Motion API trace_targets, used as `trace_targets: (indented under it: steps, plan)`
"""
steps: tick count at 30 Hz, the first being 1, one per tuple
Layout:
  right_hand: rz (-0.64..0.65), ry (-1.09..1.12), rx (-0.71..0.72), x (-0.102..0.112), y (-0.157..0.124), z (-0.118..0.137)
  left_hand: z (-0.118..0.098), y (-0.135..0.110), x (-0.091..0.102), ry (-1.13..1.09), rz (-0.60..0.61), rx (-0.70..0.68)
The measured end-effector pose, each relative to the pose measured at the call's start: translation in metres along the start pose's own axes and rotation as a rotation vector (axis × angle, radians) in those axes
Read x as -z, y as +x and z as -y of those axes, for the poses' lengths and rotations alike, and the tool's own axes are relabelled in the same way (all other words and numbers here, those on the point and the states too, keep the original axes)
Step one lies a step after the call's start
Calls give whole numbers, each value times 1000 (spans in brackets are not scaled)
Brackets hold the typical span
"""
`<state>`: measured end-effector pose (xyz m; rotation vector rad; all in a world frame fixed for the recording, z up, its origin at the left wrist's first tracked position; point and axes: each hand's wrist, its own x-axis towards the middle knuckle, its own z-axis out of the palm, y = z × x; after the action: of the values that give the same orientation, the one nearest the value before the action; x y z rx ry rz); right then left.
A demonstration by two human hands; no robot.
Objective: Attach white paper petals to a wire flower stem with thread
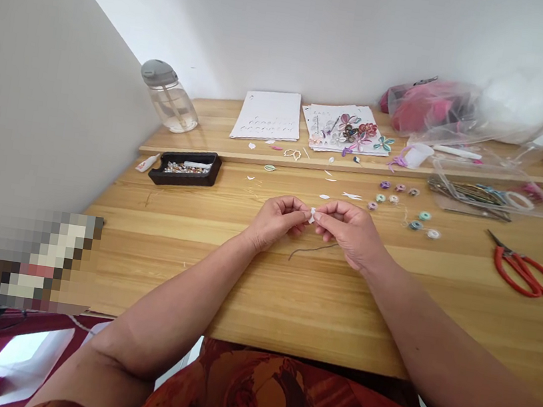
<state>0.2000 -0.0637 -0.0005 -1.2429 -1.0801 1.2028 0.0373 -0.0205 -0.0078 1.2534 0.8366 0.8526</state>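
Note:
My left hand (281, 220) and my right hand (349, 230) meet above the middle of the wooden table (308, 303). Between their pinched fingertips is a small white piece (312, 215), its exact kind too small to make out. Both hands are closed on it, thumbs on the near side. A thin dark cord (309, 250) trails from under my right hand to the left and touches the tabletop. Just beyond the fingers lies a white petal-shaped scrap (323, 197).
Red-handled scissors (527, 272) lie at right, near thread spools (416, 225) and a clear plastic box (500, 192) of tools. A black tray (185, 169) of beads and a water bottle (169, 96) stand at left. Paper sheets (268, 115) and flower ornaments (357, 131) occupy the back ledge.

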Motion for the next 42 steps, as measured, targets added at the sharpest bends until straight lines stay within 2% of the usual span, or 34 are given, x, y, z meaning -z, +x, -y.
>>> trace_targets:
  steps: [7,15,28,36,42]
  plan:
    - [29,16,-51,1,1,-2,0,1,-2,19,-32,-42]
    - [-4,-73,-1,-1,1,-1,3,2,-1,100,-59,-78]
    - [2,-246,89,2,4,-7,1,2,0,21,-29,-12]
    - [-6,-394,179,4,3,-8,1,2,-1,18,-75,66]
    - [24,-200,37,2,3,-4,0,2,-1,-61,-69,93]
